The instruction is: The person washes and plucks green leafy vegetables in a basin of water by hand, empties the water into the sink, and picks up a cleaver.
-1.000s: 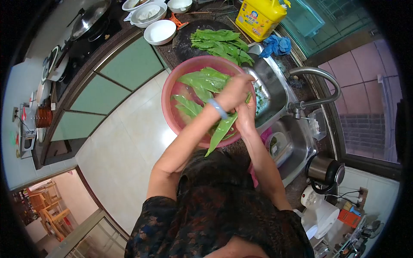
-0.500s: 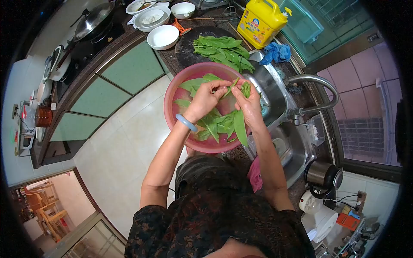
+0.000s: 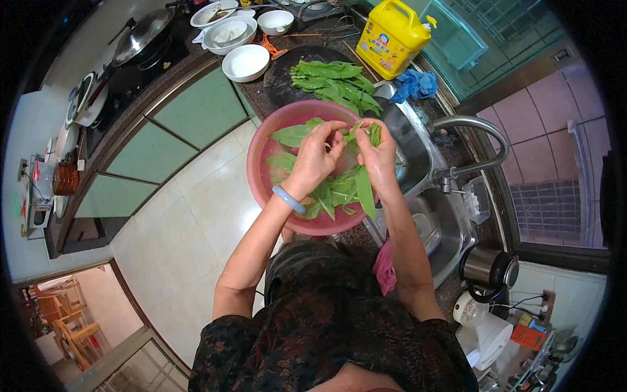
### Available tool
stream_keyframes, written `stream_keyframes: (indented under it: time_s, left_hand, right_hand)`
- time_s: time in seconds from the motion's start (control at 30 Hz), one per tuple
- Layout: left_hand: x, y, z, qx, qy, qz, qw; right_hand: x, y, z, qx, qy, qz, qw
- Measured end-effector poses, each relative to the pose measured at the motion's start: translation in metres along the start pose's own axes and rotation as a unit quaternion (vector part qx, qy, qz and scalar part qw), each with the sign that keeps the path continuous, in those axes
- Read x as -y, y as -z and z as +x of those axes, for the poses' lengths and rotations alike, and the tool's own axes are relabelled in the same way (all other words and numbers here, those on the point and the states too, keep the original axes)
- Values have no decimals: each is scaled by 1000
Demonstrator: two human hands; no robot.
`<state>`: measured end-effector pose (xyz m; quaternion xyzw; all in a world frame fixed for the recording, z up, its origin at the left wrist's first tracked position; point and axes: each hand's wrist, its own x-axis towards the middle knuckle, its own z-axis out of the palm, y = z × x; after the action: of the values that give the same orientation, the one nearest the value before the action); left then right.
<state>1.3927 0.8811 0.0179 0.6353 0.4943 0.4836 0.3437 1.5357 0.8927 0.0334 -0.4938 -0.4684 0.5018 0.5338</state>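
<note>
Both hands are over a pink basin (image 3: 259, 176) with water and long green leaves (image 3: 330, 194) in it. My right hand (image 3: 379, 155) is closed round a bunch of leafy greens, whose long leaf hangs down below the fingers. My left hand (image 3: 316, 157), with a pale blue bangle on its wrist, pinches the stem end of a green beside the right hand. Behind the basin, a pile of washed-looking leaves (image 3: 336, 83) lies on a dark round board (image 3: 279, 80).
A steel double sink (image 3: 418, 140) with a curved faucet (image 3: 486, 122) is at the right. White bowls (image 3: 245, 63) and a yellow jug (image 3: 393, 39) stand at the back. A blue cloth (image 3: 415, 85), a pink cloth (image 3: 385, 268) and a kettle (image 3: 482, 264) are at the right.
Since the earliest frame my left hand has moved back from across my right hand to its left side. The hanging leaves have shifted right. Little differs from half a second ago.
</note>
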Motion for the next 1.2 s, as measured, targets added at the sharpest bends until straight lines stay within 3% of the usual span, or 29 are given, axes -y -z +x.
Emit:
stream_keyframes:
  time_s: [0.1,0.17,0.3,0.43,0.53,0.6,0.87,1.0,1.07,1.17,1.2]
  left_hand:
    - [-2,-2,4,9,-3,-88,996]
    - [-10,3,11,71,88,-164,980]
    - [-10,3,22,76,0,-135,988]
    - [-11,8,23,115,25,-170,979]
    - [-6,9,22,141,-8,-161,977]
    - [-6,13,18,180,52,-134,973]
    - [45,7,-20,235,130,-154,951]
    - [72,-3,-47,216,133,-119,960]
    - [67,1,-53,249,113,86,958]
    - [89,-9,-58,271,104,166,942]
    - [91,-12,-57,289,95,226,925]
  right_hand:
    - [5,4,-1,27,-13,-12,999]
    - [5,7,2,35,9,-37,999]
    - [16,7,4,40,6,-72,997]
    - [21,7,8,45,32,-52,997]
    - [22,10,10,45,-2,-1,999]
    - [21,12,13,42,15,6,999]
    - [8,24,30,-16,-9,62,998]
    - [8,33,39,-36,29,90,995]
    - [11,31,41,-76,40,57,995]
    - [-8,40,51,-54,31,-47,997]
    - [-26,40,52,0,65,-171,983]
